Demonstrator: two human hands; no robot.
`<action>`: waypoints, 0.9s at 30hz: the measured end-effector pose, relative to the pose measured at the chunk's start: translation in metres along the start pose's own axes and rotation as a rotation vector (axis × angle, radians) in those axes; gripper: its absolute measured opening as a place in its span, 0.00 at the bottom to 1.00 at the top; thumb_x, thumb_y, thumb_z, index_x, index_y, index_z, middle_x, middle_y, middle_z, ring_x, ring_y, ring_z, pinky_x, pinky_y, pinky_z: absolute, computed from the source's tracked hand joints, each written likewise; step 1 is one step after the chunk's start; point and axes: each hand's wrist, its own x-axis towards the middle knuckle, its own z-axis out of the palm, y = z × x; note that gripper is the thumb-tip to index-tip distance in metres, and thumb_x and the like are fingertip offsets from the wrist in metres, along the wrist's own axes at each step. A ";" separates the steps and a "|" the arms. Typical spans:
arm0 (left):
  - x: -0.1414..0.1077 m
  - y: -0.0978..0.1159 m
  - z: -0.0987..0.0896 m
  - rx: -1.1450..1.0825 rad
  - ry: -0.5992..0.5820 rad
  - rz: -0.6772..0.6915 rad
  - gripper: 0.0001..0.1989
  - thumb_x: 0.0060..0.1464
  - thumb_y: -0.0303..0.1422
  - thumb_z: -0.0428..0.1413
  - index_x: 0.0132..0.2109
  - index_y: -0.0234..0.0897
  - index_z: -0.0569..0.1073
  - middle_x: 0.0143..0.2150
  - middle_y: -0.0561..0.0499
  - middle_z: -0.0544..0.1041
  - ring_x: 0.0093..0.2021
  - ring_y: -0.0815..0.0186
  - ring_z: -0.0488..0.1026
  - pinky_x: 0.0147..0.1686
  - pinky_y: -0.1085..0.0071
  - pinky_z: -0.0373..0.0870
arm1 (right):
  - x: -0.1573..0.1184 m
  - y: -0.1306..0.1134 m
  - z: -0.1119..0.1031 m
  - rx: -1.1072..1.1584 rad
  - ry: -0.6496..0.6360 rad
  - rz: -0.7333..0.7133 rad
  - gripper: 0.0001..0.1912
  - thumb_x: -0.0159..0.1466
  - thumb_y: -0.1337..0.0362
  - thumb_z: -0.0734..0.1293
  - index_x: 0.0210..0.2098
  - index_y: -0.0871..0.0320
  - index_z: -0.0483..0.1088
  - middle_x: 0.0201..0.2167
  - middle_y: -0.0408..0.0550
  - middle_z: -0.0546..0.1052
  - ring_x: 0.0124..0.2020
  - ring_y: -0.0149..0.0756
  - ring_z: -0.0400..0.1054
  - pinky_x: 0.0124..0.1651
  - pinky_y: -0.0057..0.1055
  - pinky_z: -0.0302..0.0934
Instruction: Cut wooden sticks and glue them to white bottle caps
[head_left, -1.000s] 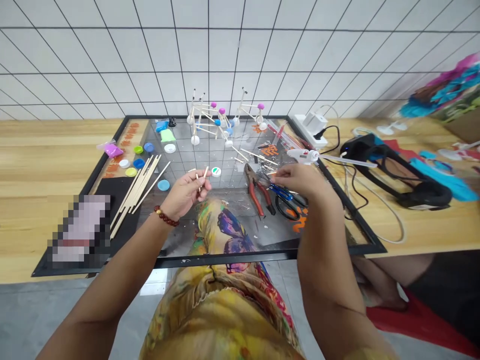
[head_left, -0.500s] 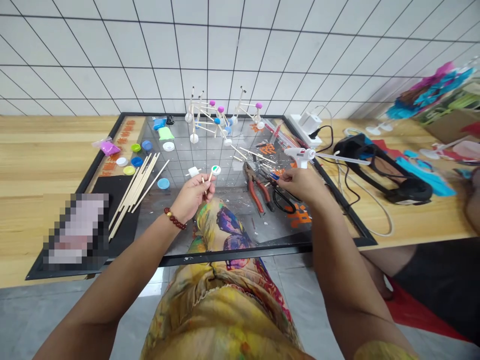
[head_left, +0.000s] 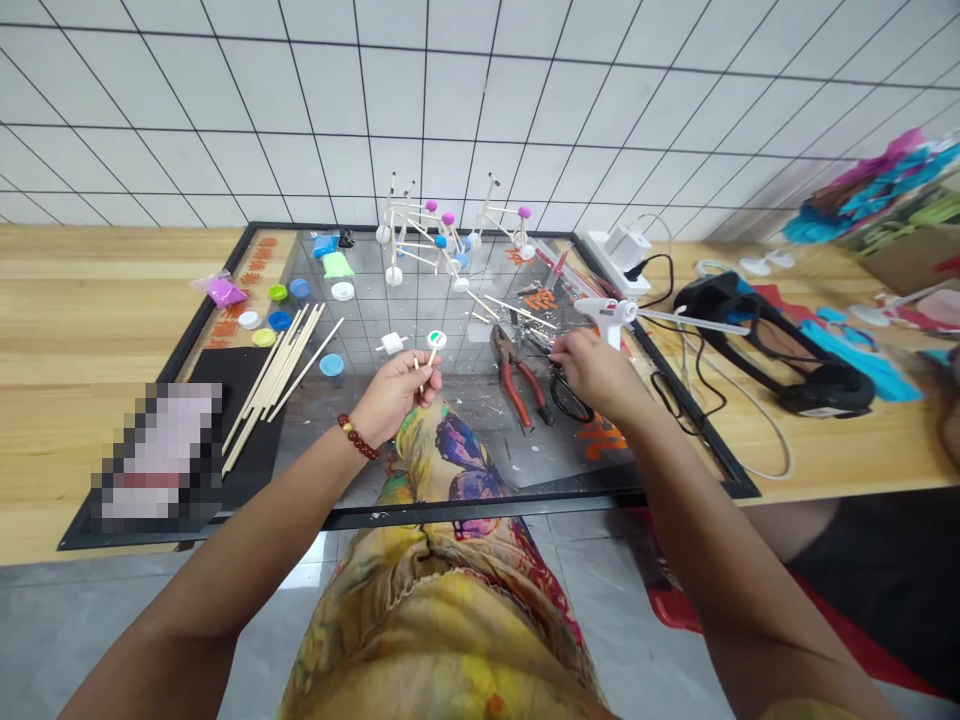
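My left hand (head_left: 394, 395) is pinched on thin wooden sticks, one reaching up to a white disc with a green mark (head_left: 436, 340). My right hand (head_left: 596, 370) has its fingers together above the black-handled scissors (head_left: 571, 398); what they grip is hidden. Left of it lie red-handled pliers (head_left: 516, 380), near short cut sticks (head_left: 517, 309). Just behind my right hand is a white glue gun (head_left: 609, 312). A small white piece (head_left: 391, 343) lies behind my left hand. Long sticks (head_left: 281, 365) rest on the left.
Stick models with coloured balls (head_left: 442, 240) stand at the back. Coloured lids (head_left: 279, 321) and clay packets (head_left: 338, 265) lie at the left. To the right are a power strip (head_left: 619, 262), cables and a black strapped object (head_left: 776, 345). A person's leg shows at the lower right.
The view has shifted slightly. My right hand has moved a little left, and the blue item at its fingertips no longer shows. My left hand keeps its sticks.
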 end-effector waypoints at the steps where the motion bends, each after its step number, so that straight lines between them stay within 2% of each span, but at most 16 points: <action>1: 0.000 0.000 0.000 -0.009 -0.009 0.004 0.04 0.57 0.26 0.60 0.40 0.32 0.73 0.26 0.53 0.74 0.21 0.73 0.67 0.23 0.77 0.61 | 0.000 0.001 -0.001 0.158 0.092 0.079 0.05 0.66 0.65 0.63 0.35 0.56 0.70 0.33 0.49 0.76 0.35 0.41 0.70 0.41 0.36 0.63; 3: 0.000 0.000 -0.001 -0.027 -0.031 -0.002 0.05 0.57 0.26 0.60 0.41 0.32 0.73 0.27 0.52 0.75 0.22 0.72 0.69 0.23 0.76 0.63 | 0.000 -0.002 -0.005 0.513 0.167 0.233 0.06 0.66 0.60 0.64 0.32 0.54 0.66 0.27 0.43 0.72 0.29 0.37 0.66 0.36 0.33 0.63; 4: -0.001 0.000 -0.001 -0.034 -0.036 -0.013 0.05 0.57 0.26 0.61 0.41 0.32 0.73 0.27 0.51 0.77 0.22 0.72 0.71 0.24 0.76 0.65 | 0.000 -0.006 -0.006 0.679 0.139 0.296 0.09 0.66 0.58 0.65 0.31 0.54 0.65 0.25 0.42 0.70 0.27 0.35 0.65 0.34 0.32 0.63; 6: -0.001 -0.002 0.000 -0.042 -0.038 -0.043 0.07 0.57 0.27 0.62 0.42 0.32 0.72 0.30 0.48 0.80 0.25 0.69 0.76 0.28 0.75 0.70 | 0.001 -0.020 -0.008 0.932 0.006 0.375 0.14 0.64 0.53 0.68 0.30 0.54 0.64 0.24 0.42 0.69 0.25 0.34 0.63 0.31 0.31 0.62; 9: -0.001 -0.003 0.001 -0.037 -0.054 -0.081 0.07 0.57 0.26 0.64 0.41 0.32 0.73 0.34 0.44 0.83 0.31 0.65 0.81 0.34 0.72 0.76 | 0.000 -0.049 -0.003 1.063 -0.233 0.361 0.18 0.60 0.47 0.71 0.29 0.54 0.65 0.23 0.41 0.67 0.23 0.32 0.61 0.27 0.29 0.58; 10: -0.001 -0.003 0.001 -0.037 -0.058 -0.083 0.07 0.57 0.26 0.64 0.41 0.31 0.74 0.35 0.44 0.83 0.32 0.65 0.82 0.35 0.71 0.77 | -0.001 -0.060 0.000 1.037 -0.303 0.326 0.19 0.60 0.47 0.71 0.29 0.54 0.65 0.22 0.40 0.67 0.22 0.32 0.60 0.26 0.29 0.56; 12: 0.000 -0.003 0.000 -0.046 -0.055 -0.070 0.07 0.57 0.26 0.65 0.42 0.31 0.75 0.36 0.43 0.84 0.33 0.65 0.82 0.36 0.71 0.77 | -0.003 -0.080 0.009 0.838 -0.393 0.225 0.15 0.63 0.49 0.68 0.29 0.53 0.67 0.21 0.39 0.68 0.22 0.32 0.59 0.26 0.29 0.56; 15: 0.000 0.000 -0.003 -0.079 -0.041 -0.040 0.11 0.57 0.26 0.65 0.47 0.31 0.76 0.36 0.44 0.84 0.33 0.65 0.82 0.36 0.72 0.78 | 0.003 -0.097 0.016 0.450 -0.405 0.101 0.08 0.65 0.60 0.66 0.31 0.54 0.73 0.22 0.40 0.73 0.24 0.33 0.65 0.31 0.29 0.60; 18: 0.001 0.002 -0.005 -0.115 -0.029 -0.041 0.09 0.58 0.25 0.63 0.46 0.31 0.76 0.35 0.44 0.84 0.33 0.65 0.82 0.35 0.72 0.78 | 0.028 -0.097 0.012 0.189 -0.345 0.065 0.07 0.64 0.65 0.68 0.35 0.56 0.79 0.31 0.46 0.81 0.34 0.38 0.74 0.40 0.31 0.63; 21: 0.001 0.001 -0.006 -0.155 -0.028 -0.064 0.05 0.59 0.25 0.63 0.41 0.32 0.75 0.37 0.43 0.84 0.36 0.63 0.84 0.39 0.69 0.79 | 0.067 -0.086 0.010 -0.003 -0.234 0.136 0.13 0.66 0.67 0.65 0.42 0.59 0.82 0.41 0.56 0.84 0.47 0.48 0.77 0.48 0.36 0.64; 24: 0.002 -0.001 -0.006 -0.194 -0.032 -0.089 0.05 0.59 0.25 0.63 0.42 0.32 0.74 0.39 0.42 0.85 0.42 0.60 0.84 0.48 0.64 0.79 | 0.100 -0.080 0.021 -0.222 -0.253 0.193 0.13 0.66 0.65 0.67 0.45 0.56 0.82 0.47 0.57 0.84 0.51 0.48 0.76 0.49 0.35 0.65; 27: 0.003 -0.003 -0.008 -0.233 -0.051 -0.103 0.08 0.59 0.25 0.63 0.45 0.32 0.76 0.40 0.42 0.85 0.44 0.60 0.84 0.53 0.60 0.77 | 0.115 -0.083 0.033 -0.262 -0.280 0.190 0.11 0.64 0.66 0.68 0.43 0.57 0.83 0.48 0.60 0.83 0.50 0.49 0.77 0.48 0.35 0.65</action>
